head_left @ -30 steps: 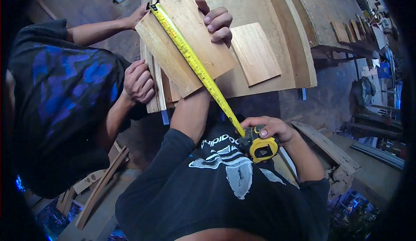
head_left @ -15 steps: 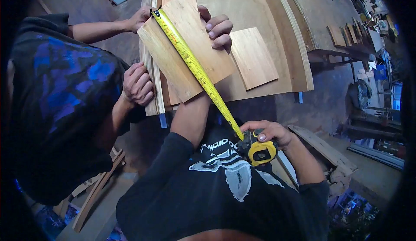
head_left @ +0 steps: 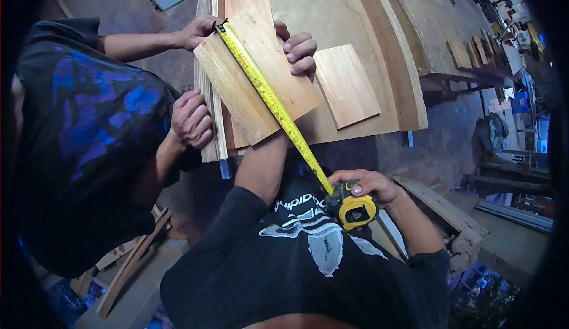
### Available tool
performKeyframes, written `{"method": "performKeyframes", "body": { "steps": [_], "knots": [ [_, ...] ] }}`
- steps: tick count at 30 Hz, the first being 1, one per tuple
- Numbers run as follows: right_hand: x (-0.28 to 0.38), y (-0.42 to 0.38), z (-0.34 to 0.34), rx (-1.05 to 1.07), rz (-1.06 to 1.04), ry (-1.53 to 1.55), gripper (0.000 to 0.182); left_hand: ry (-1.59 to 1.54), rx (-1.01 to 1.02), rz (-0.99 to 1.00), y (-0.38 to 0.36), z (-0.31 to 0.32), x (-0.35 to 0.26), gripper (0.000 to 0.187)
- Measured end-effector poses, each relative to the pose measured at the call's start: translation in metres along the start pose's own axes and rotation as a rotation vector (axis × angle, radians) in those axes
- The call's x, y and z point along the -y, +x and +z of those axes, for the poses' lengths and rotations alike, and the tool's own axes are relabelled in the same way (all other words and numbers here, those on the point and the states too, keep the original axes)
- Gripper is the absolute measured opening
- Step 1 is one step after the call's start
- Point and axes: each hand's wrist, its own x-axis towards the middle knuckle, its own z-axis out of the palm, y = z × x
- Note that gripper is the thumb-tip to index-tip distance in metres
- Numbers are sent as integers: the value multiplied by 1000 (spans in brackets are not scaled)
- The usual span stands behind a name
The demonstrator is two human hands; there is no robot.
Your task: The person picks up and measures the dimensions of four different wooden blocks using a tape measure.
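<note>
My left hand (head_left: 301,50) reaches up from beneath a flat wooden board (head_left: 240,89), its fingers curled around the right edge. Stretched lengthwise over that board is the yellow blade of a tape measure (head_left: 357,212), with its hook end at the board's far edge. The tape's black and yellow case sits in my right hand (head_left: 376,187), in front of my shirt, thumb on top. Near the hook end, another person's hand (head_left: 203,31) is at the board's far left corner. That person's other hand (head_left: 192,119) is curled by the plywood edge.
Below the held board is a plywood workpiece (head_left: 323,9) with raised curved sides. A second small board (head_left: 348,86) lies on it, right of my left hand. Wood pieces (head_left: 468,53) line a table at the right. Wooden strips (head_left: 133,264) lie at the lower left.
The held board and the tape's hook end appear slightly lower and to the right in view. Both of my hands keep the same grip.
</note>
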Motion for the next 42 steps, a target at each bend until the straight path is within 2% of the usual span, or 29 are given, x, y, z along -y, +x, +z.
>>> {"method": "performKeyframes", "body": {
  "steps": [9, 20, 26, 29, 31, 33, 35, 36, 37, 39, 40, 41, 42],
  "knots": [
    [3, 0, 2, 5, -7, 5, 64, 24, 34, 7, -1, -4, -1, 40],
    [-2, 1, -2, 14, -20, 3, 63, 30, -20, 52, -3, 3, 5, 41],
    [-2, 0, 0, 16, -14, 27, 62, 18, 48, 0, -1, -9, -5, 43],
    [-9, 2, -4, 23, -34, 30, 62, 45, 20, 9, -5, -9, -7, 43],
    [-9, 3, -4, 9, 3, 89, 74, 32, 37, -18, -4, -14, -11, 42],
    [-9, 4, -2, 19, -23, 66, 76, 20, 58, -50, -8, -18, -14, 42],
    [-9, 3, 0, 11, -123, 46, 74, 140, -125, 57, -20, -19, -13, 46],
    [-8, 3, 0, -46, -172, -21, 72, 161, -75, 16, -24, -41, -27, 52],
    [-8, 2, 2, -102, -227, -32, 72, 331, -274, 107, -39, -67, -51, 53],
    [-8, -1, 8, -214, -357, 7, 72, 416, -301, 50, -55, -76, -63, 52],
    [-8, -5, 4, -225, -410, 23, 72, 323, -134, -90, -57, -71, -58, 49],
    [-9, -10, 1, -251, -443, 28, 72, 351, -174, -111, -66, -71, -62, 43],
    [-11, -13, -2, -289, -570, 81, 72, 383, -213, -130, -78, -72, -67, 38]
  ]
}}
